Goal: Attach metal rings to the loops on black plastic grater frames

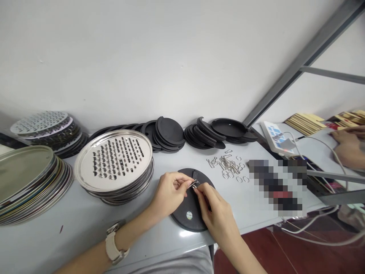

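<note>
Step seems to be: working small metal piece (195, 183) with fingertips, maybe joining clip and ring. Piece is over black disc (192, 205), near its top edge; one bit or two linked, cannot tell.
Next move seems to call for tight pinch, slow little push or turn, no slip.
Left hand (171, 194): thumb and finger close together, pinching metal piece.
Right hand (216, 207): fingers curled in, tips nearly meeting, pinching metal too.
Disc flat on bench (159, 236), under both hands. Loose clips and rings (230, 165) in pile, to right.
</note>
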Demonstrator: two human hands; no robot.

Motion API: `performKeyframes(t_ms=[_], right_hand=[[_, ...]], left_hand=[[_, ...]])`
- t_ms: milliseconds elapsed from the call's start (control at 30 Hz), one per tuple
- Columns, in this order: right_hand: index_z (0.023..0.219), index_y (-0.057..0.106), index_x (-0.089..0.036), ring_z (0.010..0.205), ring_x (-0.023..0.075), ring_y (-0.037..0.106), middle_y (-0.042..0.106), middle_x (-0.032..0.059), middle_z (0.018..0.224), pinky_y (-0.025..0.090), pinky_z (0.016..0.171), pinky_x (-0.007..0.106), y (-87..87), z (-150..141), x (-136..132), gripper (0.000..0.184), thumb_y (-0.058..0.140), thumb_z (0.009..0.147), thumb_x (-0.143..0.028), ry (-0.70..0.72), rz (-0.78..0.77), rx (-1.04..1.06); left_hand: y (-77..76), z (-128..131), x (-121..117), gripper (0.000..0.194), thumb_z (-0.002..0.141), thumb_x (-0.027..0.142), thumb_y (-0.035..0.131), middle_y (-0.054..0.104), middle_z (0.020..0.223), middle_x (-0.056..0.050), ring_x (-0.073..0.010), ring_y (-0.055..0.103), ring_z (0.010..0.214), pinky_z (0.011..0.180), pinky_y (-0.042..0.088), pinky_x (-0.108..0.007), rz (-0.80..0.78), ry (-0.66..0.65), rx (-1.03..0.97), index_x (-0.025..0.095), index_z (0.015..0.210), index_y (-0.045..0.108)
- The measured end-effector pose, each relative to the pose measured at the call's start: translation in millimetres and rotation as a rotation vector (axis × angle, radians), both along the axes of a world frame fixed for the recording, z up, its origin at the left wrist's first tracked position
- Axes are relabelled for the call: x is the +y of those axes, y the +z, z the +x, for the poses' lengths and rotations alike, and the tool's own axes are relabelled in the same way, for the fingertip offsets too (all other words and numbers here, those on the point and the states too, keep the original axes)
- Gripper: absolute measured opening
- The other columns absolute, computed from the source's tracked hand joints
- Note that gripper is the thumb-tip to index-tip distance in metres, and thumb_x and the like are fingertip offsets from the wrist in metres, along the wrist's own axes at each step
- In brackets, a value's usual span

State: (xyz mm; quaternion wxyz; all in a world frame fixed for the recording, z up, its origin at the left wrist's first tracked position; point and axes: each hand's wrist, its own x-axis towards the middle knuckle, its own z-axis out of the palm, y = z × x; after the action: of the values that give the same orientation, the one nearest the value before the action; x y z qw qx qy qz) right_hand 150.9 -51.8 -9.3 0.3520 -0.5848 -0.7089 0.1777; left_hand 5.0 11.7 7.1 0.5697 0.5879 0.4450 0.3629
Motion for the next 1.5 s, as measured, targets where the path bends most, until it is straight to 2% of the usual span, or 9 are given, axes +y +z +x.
performKeyframes(t_ms=[967, 1200, 1500], right_hand=[[0.083, 0.045, -0.023, 0.064, 0.0149, 0.053, 0.051, -0.0006, 0.072, 0.042, 0.059, 0.024, 1.8, -2.4, 2.4, 0.017, 0.039, 0.099, -0.020, -0.038, 0.060, -0.047], [0.086, 0.047, -0.023, 0.067, 0.0154, 0.054, 0.055, 0.0008, 0.076, 0.044, 0.062, 0.025, 1.5, 0.3, 3.3, 0.016, 0.038, 0.099, -0.020, 0.011, 0.033, -0.020], [0.089, 0.049, -0.023, 0.065, 0.0126, 0.055, 0.058, -0.0012, 0.077, 0.045, 0.062, 0.022, -0.9, 4.6, 1.2, 0.011, 0.044, 0.098, -0.027, -0.015, 0.007, 0.059]], left_hand=[[-0.6, -0.7, 1.8, 0.017, 0.080, 0.024, 0.061, 0.066, 0.068, -0.004, -0.0121, 0.056, 0.053, 0.055, 0.046, -0.023, -0.007, -0.041, 0.008, 0.012, 0.085, 0.073], [1.0, 3.5, 0.4, 0.016, 0.079, 0.020, 0.060, 0.068, 0.067, -0.005, -0.0113, 0.056, 0.051, 0.053, 0.046, -0.022, -0.025, -0.061, -0.018, 0.013, 0.083, 0.074], [-6.1, 2.8, 1.7, 0.020, 0.085, 0.028, 0.058, 0.070, 0.078, -0.006, -0.0136, 0.062, 0.062, 0.058, 0.049, -0.022, 0.057, 0.104, -0.064, 0.013, 0.091, 0.070]])
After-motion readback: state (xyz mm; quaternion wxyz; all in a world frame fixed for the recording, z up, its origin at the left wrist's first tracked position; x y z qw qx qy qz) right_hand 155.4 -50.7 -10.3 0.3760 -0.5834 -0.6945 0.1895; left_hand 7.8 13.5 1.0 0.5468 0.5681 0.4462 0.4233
